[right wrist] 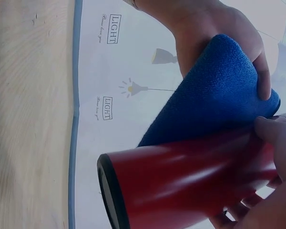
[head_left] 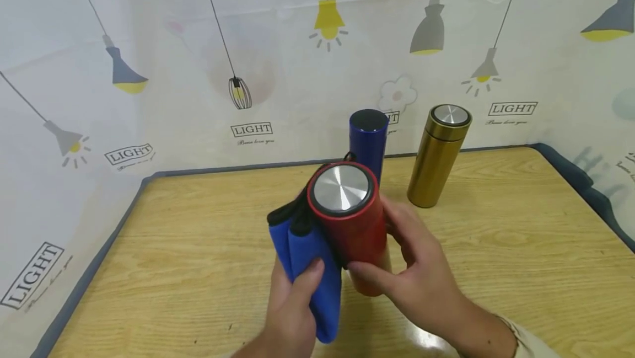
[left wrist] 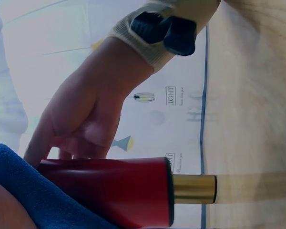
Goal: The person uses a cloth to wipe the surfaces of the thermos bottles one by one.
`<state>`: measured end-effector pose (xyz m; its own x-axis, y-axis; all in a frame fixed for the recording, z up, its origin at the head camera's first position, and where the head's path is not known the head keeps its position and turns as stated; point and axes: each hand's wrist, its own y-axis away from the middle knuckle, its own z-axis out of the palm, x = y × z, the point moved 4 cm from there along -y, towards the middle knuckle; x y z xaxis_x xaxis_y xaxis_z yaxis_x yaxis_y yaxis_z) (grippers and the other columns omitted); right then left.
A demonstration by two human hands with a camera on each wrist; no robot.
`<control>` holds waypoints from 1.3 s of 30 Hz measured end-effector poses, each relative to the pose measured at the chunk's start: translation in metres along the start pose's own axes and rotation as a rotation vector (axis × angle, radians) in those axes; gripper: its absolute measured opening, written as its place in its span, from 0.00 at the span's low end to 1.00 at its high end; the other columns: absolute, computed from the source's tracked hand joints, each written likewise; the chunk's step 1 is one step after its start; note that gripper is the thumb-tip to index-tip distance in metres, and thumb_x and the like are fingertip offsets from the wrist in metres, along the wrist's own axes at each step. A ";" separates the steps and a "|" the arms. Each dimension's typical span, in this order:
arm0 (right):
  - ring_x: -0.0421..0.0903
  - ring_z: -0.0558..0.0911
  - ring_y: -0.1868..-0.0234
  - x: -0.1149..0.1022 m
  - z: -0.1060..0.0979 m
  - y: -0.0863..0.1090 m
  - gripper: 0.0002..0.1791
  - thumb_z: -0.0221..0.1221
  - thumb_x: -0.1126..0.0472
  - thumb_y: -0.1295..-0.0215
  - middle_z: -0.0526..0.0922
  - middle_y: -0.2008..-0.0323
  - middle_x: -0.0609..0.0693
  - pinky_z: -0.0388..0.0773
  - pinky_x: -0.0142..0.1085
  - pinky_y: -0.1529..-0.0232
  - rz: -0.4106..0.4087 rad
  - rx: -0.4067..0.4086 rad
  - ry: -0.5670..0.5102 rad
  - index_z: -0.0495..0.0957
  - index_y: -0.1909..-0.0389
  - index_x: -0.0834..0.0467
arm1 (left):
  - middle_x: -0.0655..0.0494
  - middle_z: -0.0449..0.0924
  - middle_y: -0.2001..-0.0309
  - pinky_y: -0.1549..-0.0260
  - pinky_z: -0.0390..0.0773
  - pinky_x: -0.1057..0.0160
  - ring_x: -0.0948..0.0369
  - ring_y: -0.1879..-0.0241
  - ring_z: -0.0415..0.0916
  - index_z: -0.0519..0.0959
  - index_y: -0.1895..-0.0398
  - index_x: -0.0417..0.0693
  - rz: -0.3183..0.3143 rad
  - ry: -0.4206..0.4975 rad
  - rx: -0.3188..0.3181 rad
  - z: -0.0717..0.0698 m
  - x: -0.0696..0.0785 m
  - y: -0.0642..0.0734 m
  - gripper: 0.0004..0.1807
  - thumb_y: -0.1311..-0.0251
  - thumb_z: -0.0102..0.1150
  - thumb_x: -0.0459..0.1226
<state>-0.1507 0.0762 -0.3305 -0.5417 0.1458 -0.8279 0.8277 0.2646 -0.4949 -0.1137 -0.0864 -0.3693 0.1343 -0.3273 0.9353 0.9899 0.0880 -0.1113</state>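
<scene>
A red thermos flask [head_left: 352,236] with a round silver lid top is held up off the table, tilted, in my right hand [head_left: 421,264], whose thumb and fingers curl round its side. My left hand [head_left: 295,308] grips a folded blue cloth [head_left: 315,270] with black edging, thumb on the near face. The cloth lies against the flask's left side. In the right wrist view the cloth [right wrist: 214,90] touches the length of the flask [right wrist: 190,176], whose dark base ring shows. The left wrist view has the flask [left wrist: 109,191] partly behind the cloth [left wrist: 43,200].
A blue flask [head_left: 368,140] with a black top stands behind the red one, partly hidden by it. To its right stands a gold flask [head_left: 439,159] with a silver lid top. Beyond the wooden table [head_left: 198,247] hangs a lamp-patterned sheet [head_left: 288,71] with a dark lower border.
</scene>
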 end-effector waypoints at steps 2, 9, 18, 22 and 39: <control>0.43 0.76 0.38 0.000 0.001 0.001 0.52 0.75 0.73 0.54 0.74 0.38 0.49 0.74 0.30 0.37 -0.010 -0.017 -0.003 0.64 0.27 0.50 | 0.63 0.76 0.46 0.45 0.72 0.68 0.66 0.46 0.72 0.61 0.31 0.44 0.001 -0.006 0.037 -0.004 0.001 -0.001 0.28 0.35 0.46 0.31; 0.44 0.76 0.37 0.000 0.004 0.002 0.49 0.74 0.74 0.54 0.74 0.39 0.52 0.75 0.31 0.37 -0.072 -0.033 -0.019 0.65 0.28 0.55 | 0.65 0.77 0.48 0.45 0.71 0.68 0.67 0.47 0.72 0.65 0.34 0.50 0.021 -0.025 0.064 -0.008 0.003 -0.002 0.25 0.36 0.46 0.31; 0.43 0.73 0.35 0.000 0.002 0.003 0.51 0.75 0.73 0.55 0.74 0.36 0.50 0.76 0.31 0.39 -0.011 0.015 0.000 0.65 0.28 0.52 | 0.60 0.75 0.43 0.40 0.69 0.69 0.65 0.43 0.70 0.60 0.31 0.42 0.058 -0.028 -0.049 0.004 0.005 -0.002 0.26 0.32 0.44 0.30; 0.45 0.72 0.36 -0.002 -0.001 0.002 0.52 0.75 0.76 0.58 0.75 0.37 0.52 0.74 0.30 0.38 -0.059 0.055 0.012 0.66 0.28 0.54 | 0.56 0.72 0.39 0.38 0.68 0.69 0.65 0.40 0.69 0.55 0.28 0.38 0.019 -0.009 -0.084 0.008 0.000 -0.002 0.30 0.32 0.45 0.31; 0.45 0.73 0.41 -0.004 -0.006 0.001 0.52 0.73 0.80 0.62 0.76 0.43 0.55 0.75 0.29 0.41 -0.151 0.107 -0.042 0.67 0.30 0.61 | 0.46 0.67 0.34 0.40 0.69 0.67 0.62 0.40 0.67 0.53 0.27 0.38 -0.069 -0.057 -0.091 0.008 -0.007 -0.002 0.32 0.32 0.45 0.34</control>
<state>-0.1487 0.0814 -0.3267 -0.6558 0.0714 -0.7516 0.7498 0.1775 -0.6374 -0.1168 -0.0764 -0.3729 0.0658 -0.2756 0.9590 0.9971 -0.0195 -0.0740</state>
